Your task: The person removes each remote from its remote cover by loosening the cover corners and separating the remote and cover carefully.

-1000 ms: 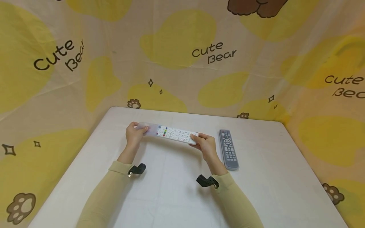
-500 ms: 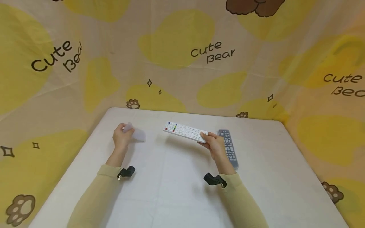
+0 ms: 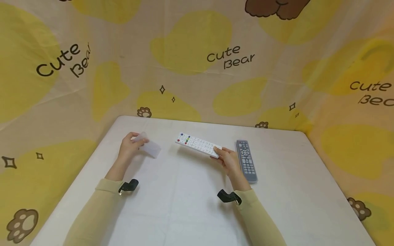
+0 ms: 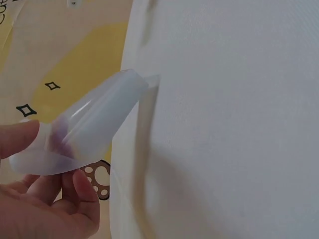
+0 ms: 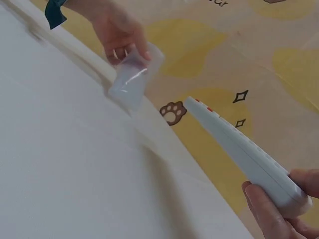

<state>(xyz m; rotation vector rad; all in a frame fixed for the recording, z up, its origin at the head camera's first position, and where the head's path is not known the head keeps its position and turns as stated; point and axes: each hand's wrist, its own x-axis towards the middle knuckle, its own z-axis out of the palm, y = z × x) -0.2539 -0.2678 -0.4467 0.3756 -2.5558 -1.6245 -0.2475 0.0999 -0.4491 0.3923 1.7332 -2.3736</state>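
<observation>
Toward the back left, my left hand [image 3: 129,146] pinches a translucent, milky remote control cover [image 3: 150,148] by one end. In the left wrist view this limp sleeve [image 4: 107,112] bends away from the thumb, its far end hanging over the table. My right hand [image 3: 228,160] grips a white remote control [image 3: 198,144] at its right end, thumb on top and fingers beneath. Colored buttons show at the remote's left end, which points toward the cover with a gap between them. The right wrist view shows the remote [image 5: 244,152] side-on, raised above the table.
A second remote control [image 3: 247,161], grey and in a cover, lies on the white table [image 3: 191,212] just right of my right hand. A yellow patterned cloth [image 3: 191,44] hangs behind the table and along both sides. A black camera mount [image 3: 229,196] sits at each wrist.
The cover has come off the white remote's left end. My left hand has moved left with the cover, and my right hand has shifted slightly right with the remote.
</observation>
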